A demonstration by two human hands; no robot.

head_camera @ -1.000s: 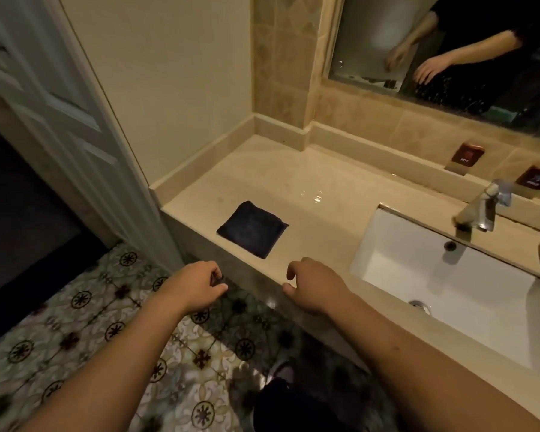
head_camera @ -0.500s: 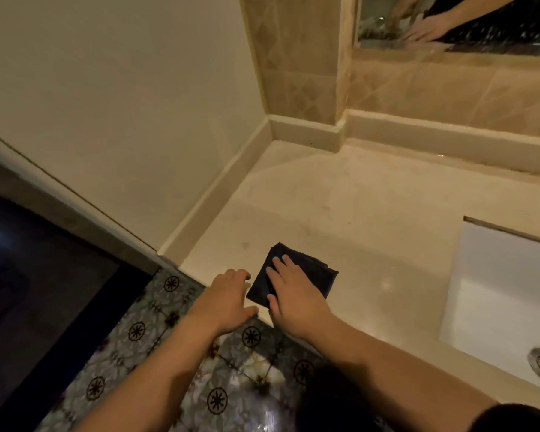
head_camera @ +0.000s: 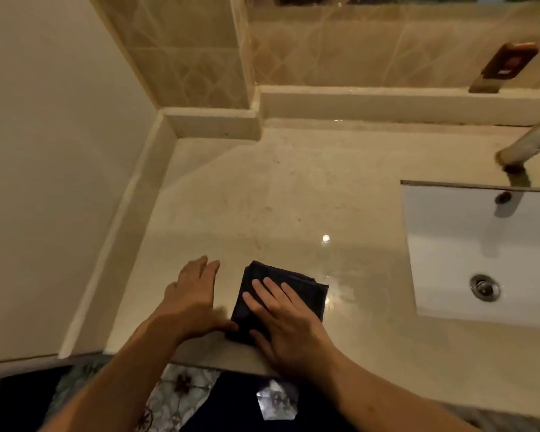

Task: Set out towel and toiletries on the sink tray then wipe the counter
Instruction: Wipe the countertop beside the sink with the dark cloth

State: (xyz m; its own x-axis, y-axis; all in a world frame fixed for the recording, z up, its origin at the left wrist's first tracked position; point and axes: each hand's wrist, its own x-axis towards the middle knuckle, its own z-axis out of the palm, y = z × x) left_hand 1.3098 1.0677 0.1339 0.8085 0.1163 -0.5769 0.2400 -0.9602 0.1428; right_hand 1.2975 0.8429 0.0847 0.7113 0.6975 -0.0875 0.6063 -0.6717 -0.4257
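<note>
Two bare hands work near the front edge of the surface (head_camera: 293, 188), seen from the head camera, the only view. A folded dark cloth (head_camera: 296, 283) lies flat close to that front edge, left of the sink (head_camera: 449, 244) and well apart from it. The right hand (head_camera: 286, 319) presses down on the cloth with its fingers spread flat, an open-palmed grip that pins the cloth but does not close around it. The left hand (head_camera: 194, 297) rests open on the bare surface just beside the cloth, its thumb touching the cloth's near left corner, holding nothing. No tray or toiletries are in view. By my judgement the wiping step is in hand. The next move calls for steady downward pressure while sliding the cloth towards the back corner, where faint specks show.
</note>
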